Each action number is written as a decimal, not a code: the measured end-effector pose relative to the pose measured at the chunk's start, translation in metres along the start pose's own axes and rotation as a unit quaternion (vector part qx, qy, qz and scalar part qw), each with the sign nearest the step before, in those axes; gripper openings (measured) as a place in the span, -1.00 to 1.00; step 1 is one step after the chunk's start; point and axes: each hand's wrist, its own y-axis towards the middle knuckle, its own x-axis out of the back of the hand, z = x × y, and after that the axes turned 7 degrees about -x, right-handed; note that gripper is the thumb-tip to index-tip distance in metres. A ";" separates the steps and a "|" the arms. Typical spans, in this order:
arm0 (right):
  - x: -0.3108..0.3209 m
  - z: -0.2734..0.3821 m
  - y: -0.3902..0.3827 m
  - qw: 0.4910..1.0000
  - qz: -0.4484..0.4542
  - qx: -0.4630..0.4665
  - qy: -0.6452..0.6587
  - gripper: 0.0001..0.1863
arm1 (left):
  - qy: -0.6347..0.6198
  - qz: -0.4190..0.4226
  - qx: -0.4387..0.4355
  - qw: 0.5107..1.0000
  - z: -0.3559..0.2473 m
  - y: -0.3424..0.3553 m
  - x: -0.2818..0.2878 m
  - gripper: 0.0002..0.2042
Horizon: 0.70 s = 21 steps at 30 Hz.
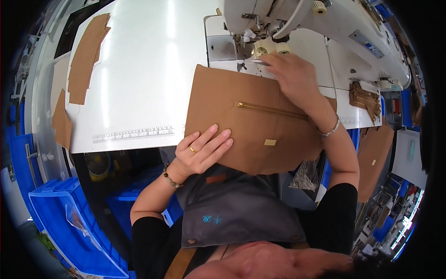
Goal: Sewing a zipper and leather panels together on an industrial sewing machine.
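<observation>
A brown fabric panel (223,88) lies over the front edge of the white sewing table and hangs toward my lap. Set into it is a brass-toned zipper (269,110), its slider at the left end, and a small yellowish tag (270,142) shows below. My left hand (204,151) rests on the panel's near left part, fingers stretched out flat. Beyond the panel's far edge, my right hand (295,76) is beside the sewing machine's needle area (246,42). Its fingers are pinched and blurred around a thin, pale thing (258,61) whose kind I cannot make out.
The sewing machine's white body (353,28) spans the far right. Brown cut pieces (88,60) lie at the table's left, and a bundle of brown zippers (366,100) at its right. Brown fabric (374,160) hangs at the right edge. A blue bin (76,228) stands lower left.
</observation>
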 end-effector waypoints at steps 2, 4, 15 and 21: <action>0.026 -0.023 -0.027 0.997 -0.031 -0.061 -0.020 -0.74 | -0.003 -0.001 -0.001 1.000 0.000 -0.001 -0.001 -0.81; 0.054 -0.048 -0.055 0.993 -0.039 -0.113 -0.007 -0.70 | 0.008 -0.007 -0.003 1.000 0.000 -0.002 -0.003 -0.81; 0.020 -0.032 -0.071 0.987 -0.056 -0.150 -0.005 -0.60 | 0.032 0.008 -0.009 0.999 -0.003 -0.001 -0.006 -0.83; 0.010 0.035 -0.061 0.990 -0.120 -0.071 0.002 -0.44 | -0.006 0.012 0.000 1.000 -0.008 -0.017 0.004 -0.71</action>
